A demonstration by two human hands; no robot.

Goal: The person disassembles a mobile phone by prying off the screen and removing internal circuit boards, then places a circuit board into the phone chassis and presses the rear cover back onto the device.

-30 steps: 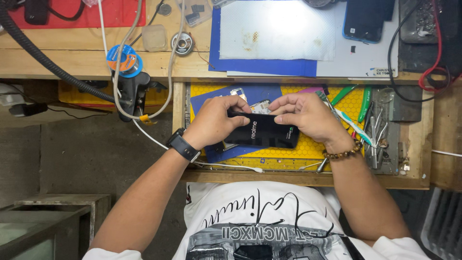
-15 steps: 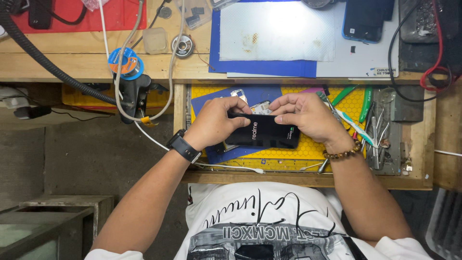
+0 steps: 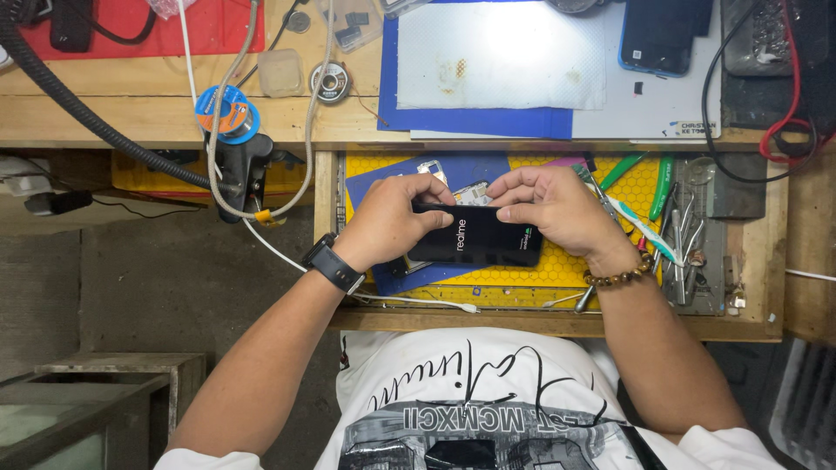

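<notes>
I hold a black smartphone [image 3: 475,237] flat over an open wooden drawer [image 3: 749,326], its dark screen up and showing a small start-up logo. My left hand [image 3: 387,222] grips its left end, thumb on the top edge; a black watch is on that wrist. My right hand [image 3: 557,209] grips the right end, fingers pinched along the top edge, with a bead bracelet on the wrist. Under the phone lie a blue mat [image 3: 401,178] and a yellow honeycomb mat [image 3: 636,187].
Tweezers, green-handled tools and a toothbrush [image 3: 649,235] lie at the drawer's right. On the bench above are a white pad on a blue mat [image 3: 496,52], another phone [image 3: 657,35], solder spools [image 3: 228,109], cables, a black hose and a red mat [image 3: 174,26].
The phone stays between both hands over the drawer. My right fingers have shifted slightly along its top edge.
</notes>
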